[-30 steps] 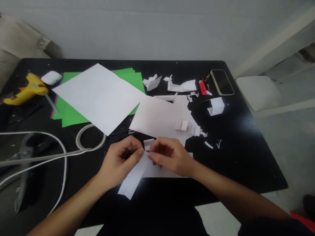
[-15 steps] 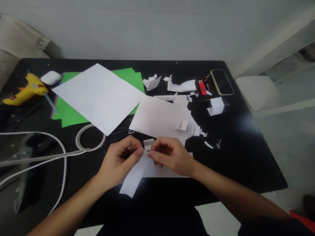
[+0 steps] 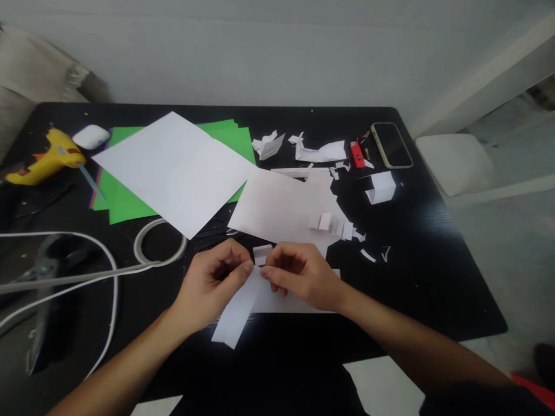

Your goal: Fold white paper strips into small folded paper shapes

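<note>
Near the front of the table, a creased strip of white paper hangs down from my fingers, its lower end toward me. My left hand pinches its upper end between thumb and index finger. Close beside it, my right hand pinches the top corner of the same strip; the fingertips hide the exact contact. Beneath both hands lies a white sheet. Just behind my fingertips is a small folded white piece. A little folded paper piece like steps rests on another white sheet farther back.
A large white sheet covers green paper at the back left. Left stand a yellow glue gun, a white case and looped white cable. Paper scraps, a red lighter and a phone lie back right.
</note>
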The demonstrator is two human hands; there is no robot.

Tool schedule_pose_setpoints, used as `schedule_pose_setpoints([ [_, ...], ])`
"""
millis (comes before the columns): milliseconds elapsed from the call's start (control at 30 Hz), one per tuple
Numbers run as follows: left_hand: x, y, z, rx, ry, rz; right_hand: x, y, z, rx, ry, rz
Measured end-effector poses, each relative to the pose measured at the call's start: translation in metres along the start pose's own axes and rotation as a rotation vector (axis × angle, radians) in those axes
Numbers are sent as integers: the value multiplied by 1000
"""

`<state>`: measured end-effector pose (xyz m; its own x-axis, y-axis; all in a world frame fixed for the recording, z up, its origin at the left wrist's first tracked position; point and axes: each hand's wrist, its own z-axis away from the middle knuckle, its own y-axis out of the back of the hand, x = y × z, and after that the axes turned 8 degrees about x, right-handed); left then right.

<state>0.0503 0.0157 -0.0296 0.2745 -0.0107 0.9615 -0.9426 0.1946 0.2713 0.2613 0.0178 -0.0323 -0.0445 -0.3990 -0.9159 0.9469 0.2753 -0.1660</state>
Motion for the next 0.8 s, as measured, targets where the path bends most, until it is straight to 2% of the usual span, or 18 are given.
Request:
schedule_pose_setpoints([
  [433,-3,0,0,-20,-1,-2,0,0,0,6,9,-28],
  [800,-1,0,0,-101,-54,-29,1,0,-1,-7,1,-13],
])
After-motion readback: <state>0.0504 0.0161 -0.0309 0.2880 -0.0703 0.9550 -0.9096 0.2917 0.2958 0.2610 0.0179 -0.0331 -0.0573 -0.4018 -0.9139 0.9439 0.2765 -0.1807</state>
